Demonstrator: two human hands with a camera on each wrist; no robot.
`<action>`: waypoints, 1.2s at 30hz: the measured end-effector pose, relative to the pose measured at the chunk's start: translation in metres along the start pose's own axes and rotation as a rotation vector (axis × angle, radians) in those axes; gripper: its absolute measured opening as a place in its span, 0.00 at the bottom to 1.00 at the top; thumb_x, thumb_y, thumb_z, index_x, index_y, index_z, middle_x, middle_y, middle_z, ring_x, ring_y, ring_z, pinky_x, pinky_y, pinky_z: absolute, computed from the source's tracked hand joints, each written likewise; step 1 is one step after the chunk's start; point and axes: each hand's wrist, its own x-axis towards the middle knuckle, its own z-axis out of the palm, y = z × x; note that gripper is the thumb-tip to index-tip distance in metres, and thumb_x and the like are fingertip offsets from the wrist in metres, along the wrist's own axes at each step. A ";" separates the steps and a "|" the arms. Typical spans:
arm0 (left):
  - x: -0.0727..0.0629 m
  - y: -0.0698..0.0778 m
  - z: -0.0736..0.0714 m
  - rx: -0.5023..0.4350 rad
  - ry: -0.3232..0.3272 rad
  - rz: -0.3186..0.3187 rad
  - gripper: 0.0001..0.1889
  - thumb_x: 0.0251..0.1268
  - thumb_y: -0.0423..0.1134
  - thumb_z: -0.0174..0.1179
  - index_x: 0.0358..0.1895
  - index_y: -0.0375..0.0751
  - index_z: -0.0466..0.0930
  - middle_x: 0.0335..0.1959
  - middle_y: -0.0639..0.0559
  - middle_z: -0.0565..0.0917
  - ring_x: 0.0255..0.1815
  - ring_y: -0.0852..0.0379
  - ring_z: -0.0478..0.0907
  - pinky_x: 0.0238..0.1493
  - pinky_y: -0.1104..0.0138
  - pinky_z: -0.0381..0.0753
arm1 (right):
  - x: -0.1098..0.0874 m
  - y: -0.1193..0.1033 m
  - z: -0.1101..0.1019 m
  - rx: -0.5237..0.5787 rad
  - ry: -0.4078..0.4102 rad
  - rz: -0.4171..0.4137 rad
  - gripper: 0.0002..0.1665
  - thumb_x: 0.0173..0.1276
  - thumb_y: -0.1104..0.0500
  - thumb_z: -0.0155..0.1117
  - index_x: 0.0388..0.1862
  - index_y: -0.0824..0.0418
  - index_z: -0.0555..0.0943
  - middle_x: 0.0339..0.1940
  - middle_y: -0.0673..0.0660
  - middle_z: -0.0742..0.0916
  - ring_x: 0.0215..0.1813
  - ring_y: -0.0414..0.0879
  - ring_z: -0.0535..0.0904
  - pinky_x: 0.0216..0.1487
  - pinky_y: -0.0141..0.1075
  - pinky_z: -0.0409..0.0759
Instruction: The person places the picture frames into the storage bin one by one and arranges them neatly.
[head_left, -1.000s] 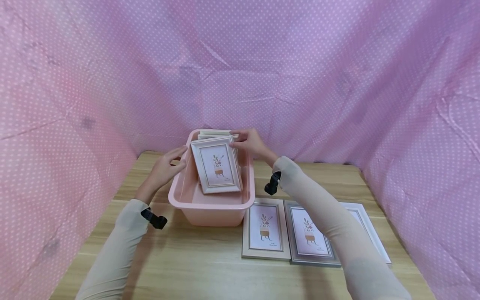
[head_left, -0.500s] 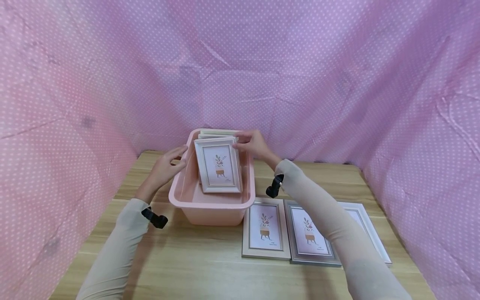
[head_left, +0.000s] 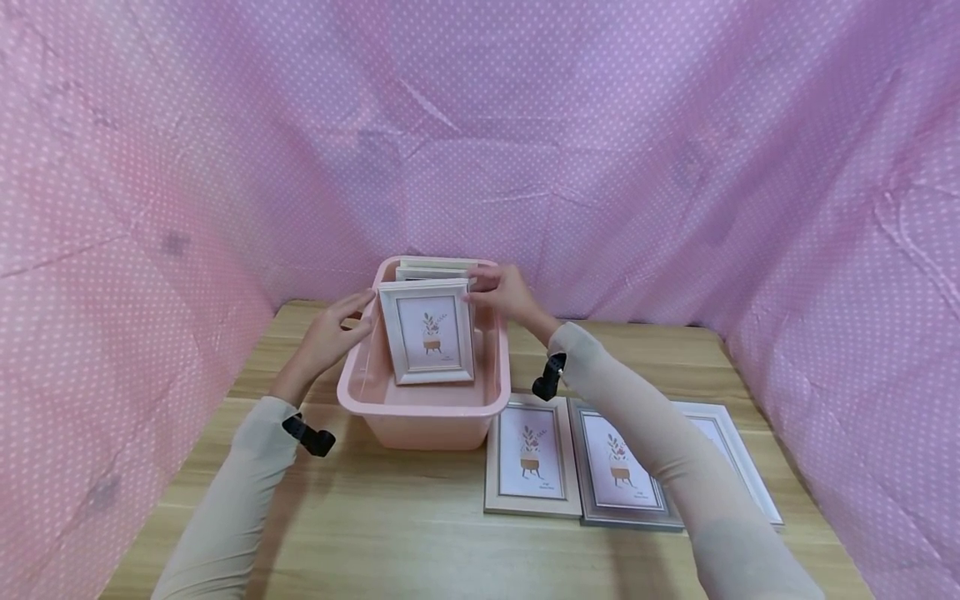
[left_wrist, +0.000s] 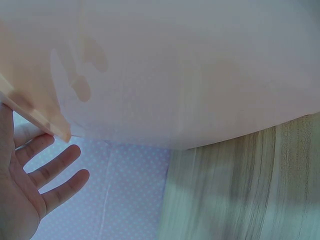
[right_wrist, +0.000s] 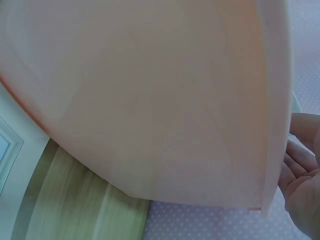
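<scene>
A pink plastic basin (head_left: pixel 423 429) stands on the table with several picture frames leaning upright in it. In front is a white picture frame (head_left: pixel 399 333) with a potted-plant print. At its top right corner my right hand (head_left: pixel 510 293) pinches it, thumb in front and fingers behind. In the right wrist view that hand (right_wrist: pixel 305 172) is partly hidden by the basin's rim. My left hand (head_left: pixel 326 335) touches the basin's left rim. Its fingers (left_wrist: pixel 57 165) are spread and nearly straight below the rim in the left wrist view.
To the right of the basin lie a beige frame (head_left: pixel 493 475), a grey frame (head_left: pixel 630 517) and a white frame (head_left: pixel 750 467), partly under my right forearm. More frames (head_left: pixel 435 271) stand at the basin's back. Pink dotted cloth (head_left: pixel 480 167) surrounds the wooden table (head_left: pixel 390 533).
The front picture frame has straightened and shifted a little left, with its top lower. My right hand has moved slightly right and down. The left hand has stayed at the rim.
</scene>
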 end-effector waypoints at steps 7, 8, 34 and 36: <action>-0.001 0.000 0.000 0.004 0.012 0.001 0.29 0.75 0.40 0.54 0.77 0.40 0.66 0.77 0.36 0.67 0.63 0.36 0.76 0.61 0.42 0.80 | 0.000 0.002 -0.004 -0.077 -0.014 -0.024 0.21 0.57 0.74 0.75 0.52 0.76 0.84 0.44 0.73 0.89 0.47 0.61 0.89 0.50 0.36 0.88; -0.001 -0.001 0.000 0.006 0.015 0.001 0.29 0.75 0.40 0.54 0.77 0.40 0.66 0.77 0.36 0.67 0.63 0.36 0.76 0.60 0.42 0.80 | 0.000 0.002 -0.005 -0.091 -0.014 -0.029 0.22 0.57 0.74 0.75 0.52 0.76 0.84 0.44 0.73 0.89 0.47 0.61 0.89 0.51 0.36 0.88; -0.001 -0.002 0.002 0.010 0.026 0.009 0.29 0.73 0.38 0.54 0.76 0.41 0.67 0.77 0.39 0.68 0.61 0.37 0.78 0.59 0.45 0.81 | 0.005 0.006 -0.011 -0.259 -0.069 -0.052 0.16 0.58 0.69 0.77 0.45 0.72 0.87 0.39 0.68 0.91 0.42 0.55 0.89 0.47 0.36 0.88; -0.002 -0.003 0.003 0.011 0.024 0.009 0.29 0.73 0.38 0.54 0.76 0.41 0.67 0.77 0.39 0.67 0.61 0.37 0.78 0.58 0.45 0.81 | 0.005 0.006 -0.010 -0.261 -0.065 -0.046 0.16 0.58 0.69 0.77 0.46 0.71 0.87 0.40 0.68 0.91 0.42 0.56 0.89 0.48 0.36 0.88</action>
